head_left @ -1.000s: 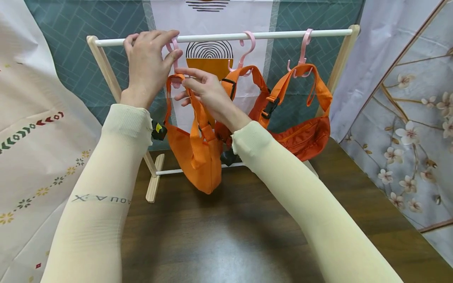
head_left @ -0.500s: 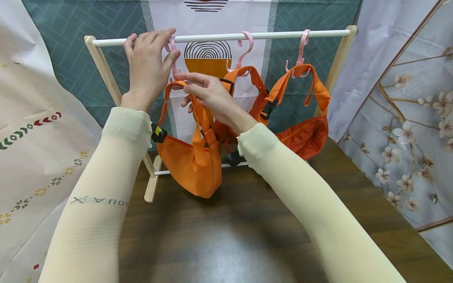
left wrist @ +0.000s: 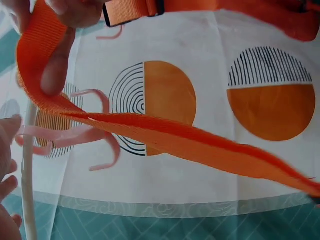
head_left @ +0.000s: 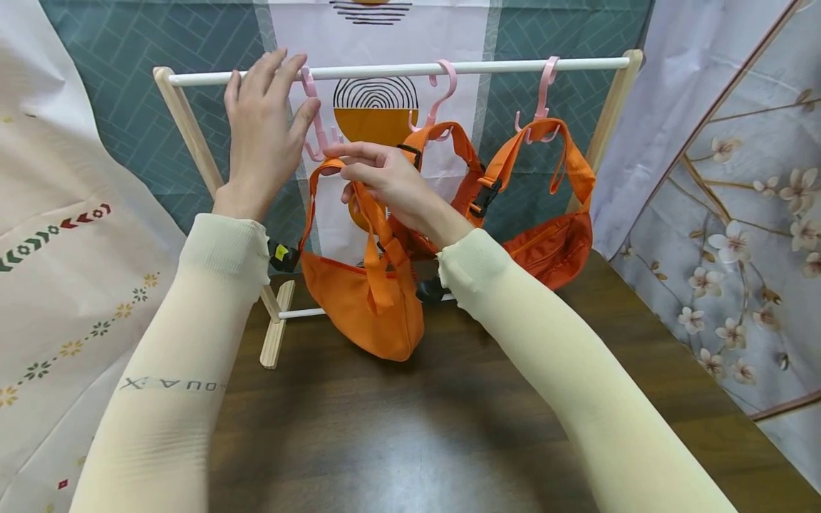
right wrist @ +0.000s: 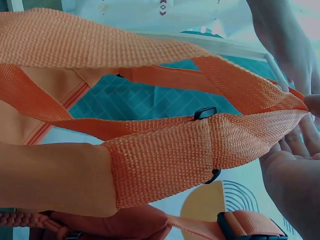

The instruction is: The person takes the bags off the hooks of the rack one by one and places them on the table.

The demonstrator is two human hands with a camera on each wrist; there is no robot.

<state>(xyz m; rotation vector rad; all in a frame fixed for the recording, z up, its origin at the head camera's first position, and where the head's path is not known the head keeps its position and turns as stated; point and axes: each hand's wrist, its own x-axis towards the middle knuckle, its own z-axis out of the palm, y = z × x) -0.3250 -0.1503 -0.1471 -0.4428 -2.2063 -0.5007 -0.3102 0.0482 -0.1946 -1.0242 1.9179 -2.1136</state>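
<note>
My right hand (head_left: 398, 189) pinches the strap (head_left: 330, 165) of an orange shoulder bag (head_left: 359, 306), which hangs below it. The strap's top loop lies just under the lower hooks of the left pink hanger (head_left: 316, 117). That hanger is hooked over the white rod (head_left: 378, 70). My left hand (head_left: 263, 128) is at the rod beside the hanger, fingers fairly straight and thumb close to its stem; whether it touches is unclear. In the left wrist view the strap (left wrist: 165, 137) crosses in front of the hanger's prongs. Doubled strap webbing (right wrist: 160, 162) fills the right wrist view.
Two more pink hangers, a middle one (head_left: 442, 92) and a right one (head_left: 545, 89), carry further orange bags, including a red-orange one (head_left: 554, 249). The rack's wooden legs (head_left: 192, 128) stand on a brown table (head_left: 398, 442). Patterned cloths hang behind and at the sides.
My right hand has moved down and slightly right with the strap, which has left the hanger's lower hooks. The bag swung right. My left fingers have spread a little by the hanger.
</note>
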